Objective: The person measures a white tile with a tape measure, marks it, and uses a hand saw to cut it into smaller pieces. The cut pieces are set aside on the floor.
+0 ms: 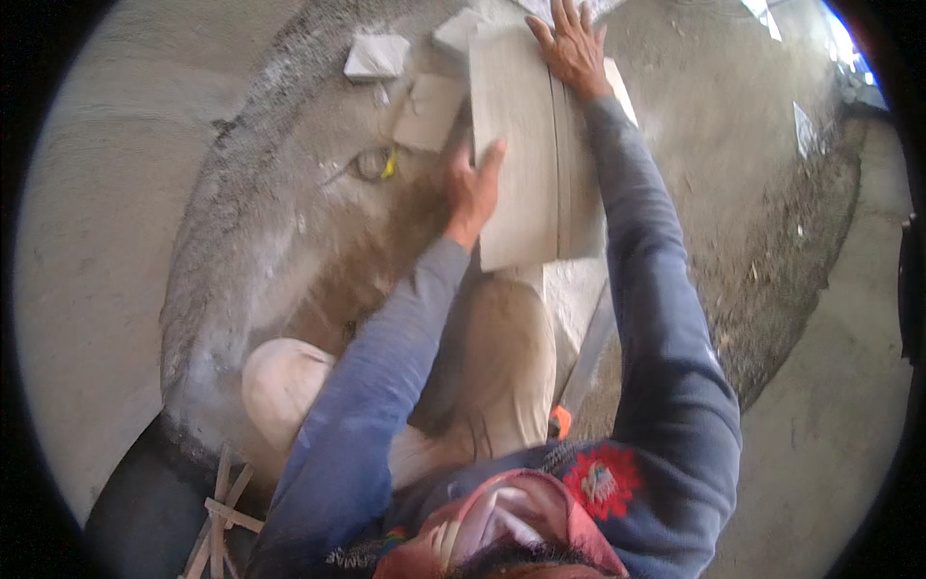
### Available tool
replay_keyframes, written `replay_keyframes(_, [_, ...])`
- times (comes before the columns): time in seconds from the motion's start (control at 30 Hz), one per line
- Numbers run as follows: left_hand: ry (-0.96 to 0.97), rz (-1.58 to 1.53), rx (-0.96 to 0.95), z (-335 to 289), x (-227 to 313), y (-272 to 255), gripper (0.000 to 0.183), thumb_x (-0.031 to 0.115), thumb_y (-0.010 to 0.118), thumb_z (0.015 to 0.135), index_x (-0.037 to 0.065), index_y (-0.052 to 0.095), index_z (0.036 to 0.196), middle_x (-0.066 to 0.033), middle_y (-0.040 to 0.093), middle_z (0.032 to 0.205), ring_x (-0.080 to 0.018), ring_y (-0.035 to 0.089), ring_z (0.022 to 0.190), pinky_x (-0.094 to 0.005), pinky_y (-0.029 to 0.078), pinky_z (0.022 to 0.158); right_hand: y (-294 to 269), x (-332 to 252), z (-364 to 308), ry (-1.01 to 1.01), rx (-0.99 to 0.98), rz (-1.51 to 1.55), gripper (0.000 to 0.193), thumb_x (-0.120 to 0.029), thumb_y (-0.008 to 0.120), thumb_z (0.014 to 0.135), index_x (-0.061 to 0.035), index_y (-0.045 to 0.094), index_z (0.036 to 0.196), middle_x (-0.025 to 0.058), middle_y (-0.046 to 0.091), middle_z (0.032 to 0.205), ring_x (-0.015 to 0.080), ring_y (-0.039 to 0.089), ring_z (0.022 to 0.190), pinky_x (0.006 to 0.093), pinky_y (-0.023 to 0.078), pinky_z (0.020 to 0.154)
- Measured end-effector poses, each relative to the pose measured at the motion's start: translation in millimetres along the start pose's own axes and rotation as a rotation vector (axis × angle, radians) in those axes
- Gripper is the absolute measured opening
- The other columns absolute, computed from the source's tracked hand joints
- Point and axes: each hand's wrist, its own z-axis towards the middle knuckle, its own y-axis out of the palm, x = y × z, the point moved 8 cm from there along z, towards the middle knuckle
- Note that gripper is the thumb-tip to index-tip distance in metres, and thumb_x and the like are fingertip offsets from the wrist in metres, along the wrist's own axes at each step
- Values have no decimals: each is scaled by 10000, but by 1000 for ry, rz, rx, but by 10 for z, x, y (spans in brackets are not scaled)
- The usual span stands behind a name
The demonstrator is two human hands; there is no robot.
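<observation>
A long pale grey rectangular slab (516, 164) lies in front of me, a dark straight line running down its length near the right side. My left hand (472, 191) grips the slab's left edge, thumb on top and the other fingers mostly hidden beyond the edge. Over the far right end rests my right hand (571, 50), its fingers stretched and spread. Beneath the slab's near end, a white surface (577, 289) partly shows beside my knee.
White broken pieces (376, 57) and a flat pale piece (429, 111) lie on the dusty ground at the far left. Nearer is a small dark ring with a yellow part (389, 162). A long metal strip (590, 349) and an orange object (560, 422) sit right of my leg. Wooden sticks (232, 514) stand lower left.
</observation>
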Motion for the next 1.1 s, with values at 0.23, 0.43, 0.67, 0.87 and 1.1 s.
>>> replay_keyframes(0.23, [54,-12,-29,-54,-250,252,755,505,756,1043,-73,635,1514,-340,645,1486,-440,616,1392,-502,463,1196,26,360,-91,-23,-46,-17,934,-774,332,1126,-148,254,1813,173,160,1896,459,87,1744,712,62,1376])
replay_keyframes(0.43, [3,184,50,-52,-256,-196,800,613,711,1032,-29,656,1507,-361,570,1530,-486,527,1467,-550,418,1235,-2073,-1413,-1201,-249,381,-93,772,-441,569,1158,-35,331,1771,223,315,1839,439,283,1696,619,254,1354])
replay_keyframes(0.67, [-19,182,26,-56,-294,122,693,610,709,1026,-24,759,1300,-287,712,1319,-439,687,1232,-542,521,1072,-673,25,-2463,108,-25,100,899,-684,436,1151,-143,194,1827,185,133,1897,462,86,1742,678,91,1382])
replay_keyframes(0.87, [90,234,152,196,-482,-227,789,620,694,1042,-105,719,1352,-335,671,1420,-483,635,1324,-554,480,1140,-561,29,-2267,293,-44,342,927,-647,425,1170,-96,77,1829,249,-40,1888,448,-42,1748,619,69,1405])
replay_keyframes(1.1, [57,224,15,115,-335,-39,927,637,684,1045,-125,572,1561,-373,487,1660,-515,449,1562,-532,361,1307,-210,1316,-1688,375,26,291,929,-528,686,1094,14,311,1748,389,243,1790,534,245,1679,578,286,1358])
